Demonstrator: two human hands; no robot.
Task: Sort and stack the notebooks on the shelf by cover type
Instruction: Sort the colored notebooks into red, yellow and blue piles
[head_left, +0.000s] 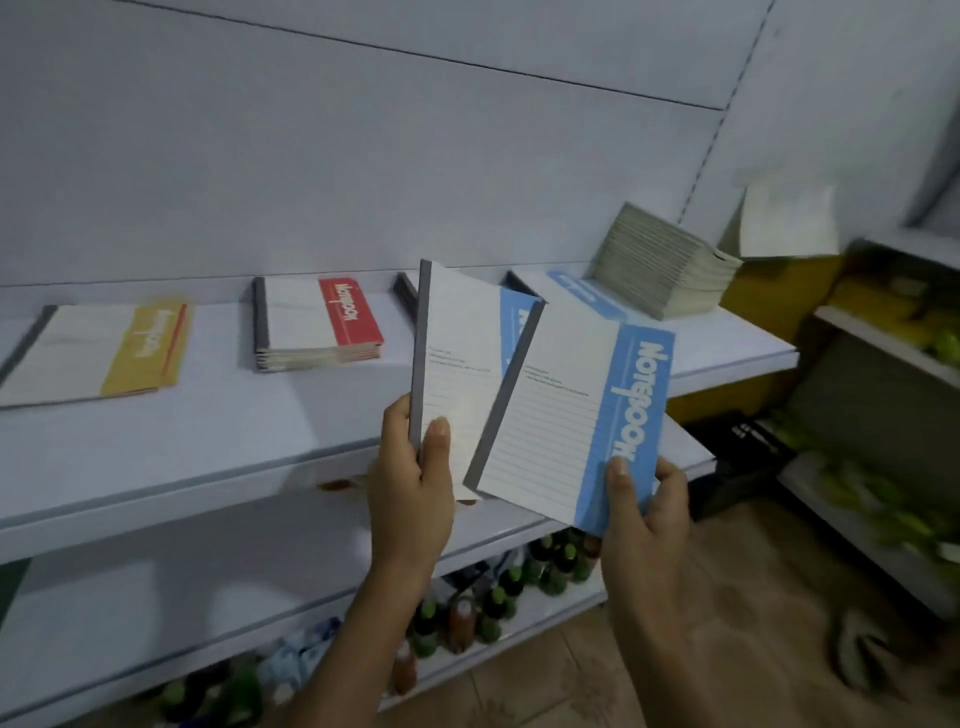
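left hand (410, 478) grips rear grey-spined white-and-blue notebook (457, 353) – title covered | right hand (647, 514) pinches front blue-banded notebook (566, 431) reading "notebook" | small print (556, 382) – form fields, perhaps – unreadable

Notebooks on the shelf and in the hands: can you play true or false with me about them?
1. The right hand holds a blue notebook. True.
2. The left hand is empty. False: it grips a second blue notebook by its grey spine.
3. The red notebooks lie on the floor. False: they are stacked on the shelf.
4. The yellow notebook lies left of the red stack. True.
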